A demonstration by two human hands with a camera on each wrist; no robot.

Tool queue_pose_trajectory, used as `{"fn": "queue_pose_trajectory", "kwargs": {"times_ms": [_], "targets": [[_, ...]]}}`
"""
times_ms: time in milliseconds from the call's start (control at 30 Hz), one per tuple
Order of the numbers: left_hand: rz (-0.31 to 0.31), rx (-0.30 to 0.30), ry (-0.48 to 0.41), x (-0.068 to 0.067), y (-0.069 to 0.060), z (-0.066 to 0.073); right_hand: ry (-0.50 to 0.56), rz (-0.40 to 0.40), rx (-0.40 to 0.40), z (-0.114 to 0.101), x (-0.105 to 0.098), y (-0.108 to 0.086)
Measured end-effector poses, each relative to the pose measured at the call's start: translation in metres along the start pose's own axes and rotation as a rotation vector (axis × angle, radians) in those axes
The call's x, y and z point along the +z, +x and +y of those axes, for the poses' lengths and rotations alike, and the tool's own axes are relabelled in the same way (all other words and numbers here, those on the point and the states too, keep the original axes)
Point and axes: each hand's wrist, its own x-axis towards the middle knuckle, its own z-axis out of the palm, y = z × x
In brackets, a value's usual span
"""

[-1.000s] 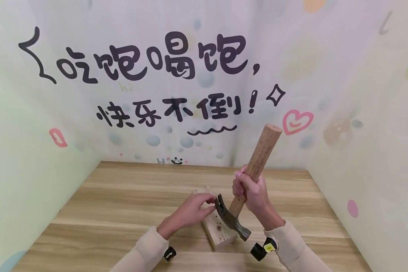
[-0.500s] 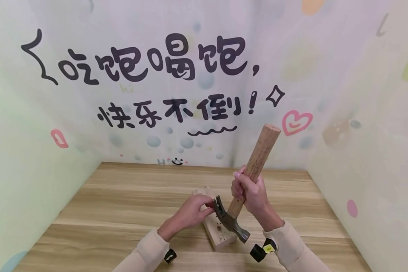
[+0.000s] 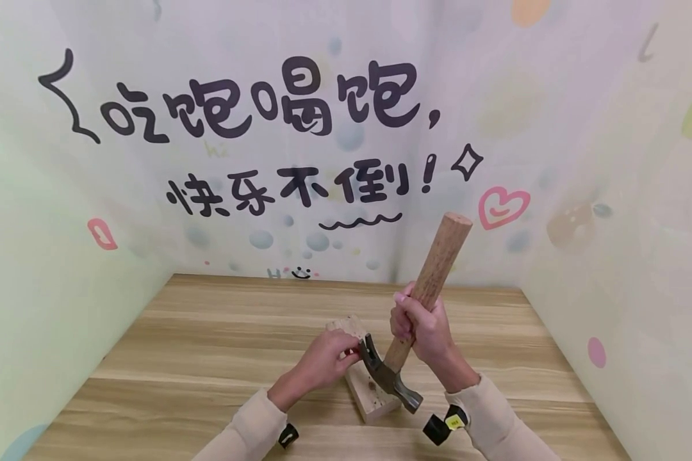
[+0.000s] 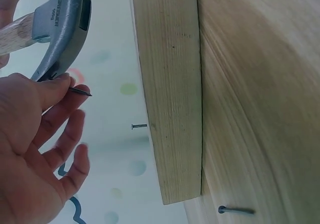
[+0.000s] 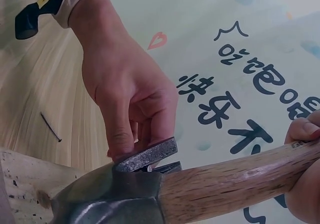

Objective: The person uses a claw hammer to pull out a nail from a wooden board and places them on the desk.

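Pinching a nail (image 4: 81,91) in my left hand (image 3: 321,358), close by the hammer (image 3: 400,352) my right hand (image 3: 429,323) grips, I judge the nail work only part done — a second nail (image 4: 140,126) juts from the wooden block (image 4: 170,83), a third nail (image 4: 237,211) lies loose on the table (image 3: 207,333).

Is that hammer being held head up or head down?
Head down, at a slant: the head view shows the metal head below the right hand, with the wooden handle rising above it.

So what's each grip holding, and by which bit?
The right grip holds a claw hammer by its wooden handle, partway along. The left grip pinches a nail behind its pointed tip; the nail's other end isn't clear.
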Motion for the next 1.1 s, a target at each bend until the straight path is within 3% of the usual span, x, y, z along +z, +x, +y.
{"fn": "queue_pose_trajectory", "kwargs": {"times_ms": [233, 367, 433, 533, 733, 1100], "targets": [[0.066, 0.033, 0.065, 0.000, -0.003, -0.002, 0.000, -0.005, 0.030, 0.003, -0.004, 0.000], [0.135, 0.006, 0.078, -0.012, -0.003, -0.011, -0.027, -0.005, 0.099, 0.004, -0.007, -0.002], [0.145, -0.050, 0.082, -0.020, -0.004, -0.018, -0.044, -0.012, 0.127, 0.005, -0.008, -0.005], [0.113, -0.178, 0.064, -0.028, -0.010, -0.026, -0.057, -0.027, 0.131, 0.009, -0.010, -0.006], [0.074, -0.422, 0.037, -0.032, -0.027, -0.042, -0.112, 0.031, 0.163, 0.016, -0.015, -0.007], [-0.002, -0.593, 0.135, -0.029, -0.054, -0.055, -0.158, 0.070, 0.191, 0.023, -0.018, -0.007]]}}
